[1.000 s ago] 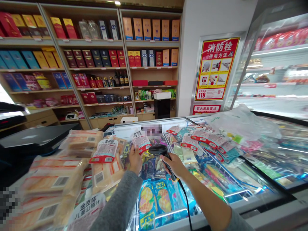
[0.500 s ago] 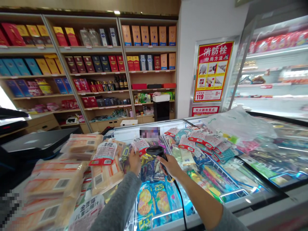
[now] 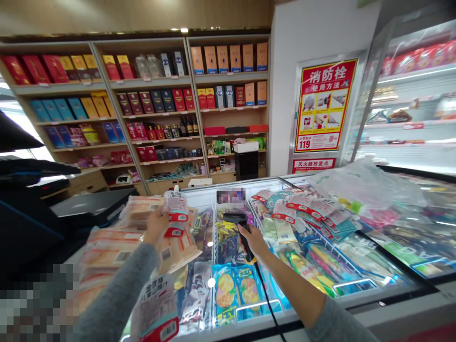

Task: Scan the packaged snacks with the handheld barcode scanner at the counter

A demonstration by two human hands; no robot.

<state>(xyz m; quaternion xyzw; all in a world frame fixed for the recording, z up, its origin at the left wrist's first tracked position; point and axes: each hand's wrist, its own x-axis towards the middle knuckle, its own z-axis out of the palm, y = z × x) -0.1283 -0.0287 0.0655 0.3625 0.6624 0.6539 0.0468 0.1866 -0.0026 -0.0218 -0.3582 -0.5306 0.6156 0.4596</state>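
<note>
My left hand [image 3: 156, 229] is closed on the edge of a white and red spouted drink pouch [image 3: 177, 205]. Another pouch's red bottom shows just beneath it, over clear packs of a pale food [image 3: 173, 254]. In my right hand [image 3: 255, 241] is a black handheld barcode scanner [image 3: 235, 218], its head pointing left above the freezer goods and its cable [image 3: 265, 289] hanging down. A larger-looking pouch [image 3: 156, 304] lies nearer me on the glass. Several more red and teal pouches [image 3: 309, 206] are spread out to the right of the scanner.
Under the glass of the chest freezer [image 3: 285, 323] are wire baskets of packaged ices [image 3: 228, 289]. A clear plastic bag [image 3: 366, 183] rests on its right part. Dark counter equipment [image 3: 32, 213] stands at left. Shelves of boxes [image 3: 153, 102] line the back wall.
My left hand has carried its pouch leftward, away from the scanner, to above the pouch on the pale packs. The right hand still holds the scanner. The view has shifted slightly left.
</note>
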